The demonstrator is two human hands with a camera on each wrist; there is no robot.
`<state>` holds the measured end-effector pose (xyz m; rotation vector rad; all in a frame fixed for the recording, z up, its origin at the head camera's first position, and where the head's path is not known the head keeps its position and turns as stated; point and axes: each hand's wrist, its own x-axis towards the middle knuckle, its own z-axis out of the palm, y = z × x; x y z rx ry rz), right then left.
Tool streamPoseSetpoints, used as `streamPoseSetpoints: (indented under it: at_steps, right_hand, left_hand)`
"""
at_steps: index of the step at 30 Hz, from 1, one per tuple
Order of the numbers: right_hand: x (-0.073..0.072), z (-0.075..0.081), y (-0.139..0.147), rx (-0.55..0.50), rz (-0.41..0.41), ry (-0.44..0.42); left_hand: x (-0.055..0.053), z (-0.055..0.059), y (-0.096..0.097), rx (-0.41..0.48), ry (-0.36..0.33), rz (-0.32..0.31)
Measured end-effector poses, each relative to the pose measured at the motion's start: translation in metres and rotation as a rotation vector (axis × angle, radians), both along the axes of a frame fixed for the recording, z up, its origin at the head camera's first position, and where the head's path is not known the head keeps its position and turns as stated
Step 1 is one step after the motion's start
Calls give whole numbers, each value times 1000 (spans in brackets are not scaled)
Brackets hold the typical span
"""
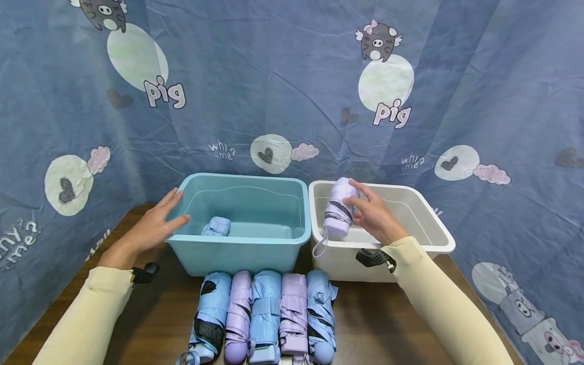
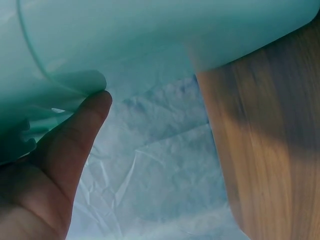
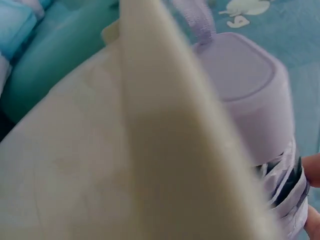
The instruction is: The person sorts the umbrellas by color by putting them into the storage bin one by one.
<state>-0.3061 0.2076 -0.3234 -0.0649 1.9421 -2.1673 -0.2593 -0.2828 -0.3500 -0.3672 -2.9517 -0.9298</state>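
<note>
My right hand [image 1: 376, 215] grips a folded lavender umbrella [image 1: 338, 207] over the left part of the white bin [image 1: 422, 238]. The umbrella is tilted, its handle end lower and a wrist loop hanging over the front rim. In the right wrist view the umbrella's handle [image 3: 260, 105] shows past the blurred bin rim, with fingertips [image 3: 312, 170] at its side. On the left, my left hand [image 1: 152, 225] rests at the rim of the teal bin [image 1: 246, 240], fingers extended. Inside that bin lies a folded light blue umbrella [image 1: 217, 226], partly hidden by the front wall.
In front of the teal bin, several folded umbrellas lie side by side, among them a blue one [image 1: 264, 309] and a lavender one [image 1: 293, 309]. Both bins stand on a brown wooden table [image 1: 378, 324]. Behind hangs a blue printed cloth [image 1: 283, 91].
</note>
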Motion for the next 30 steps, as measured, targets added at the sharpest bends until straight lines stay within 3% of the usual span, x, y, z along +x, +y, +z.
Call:
streamPoseSetpoints:
  at_steps: [8, 18, 22, 30]
  right_hand:
    - [-6, -8, -3, 76, 8, 0]
    - [-7, -20, -11, 289, 33, 4]
    - [-8, -22, -10, 363, 57, 21]
    - [-9, -23, -7, 436, 83, 31]
  left_hand:
    - [-4, 3, 1, 5, 9, -7]
    - [4, -2, -2, 16, -24, -1]
    - [3, -3, -3, 19, -16, 3]
    - [1, 0, 1, 23, -10, 2]
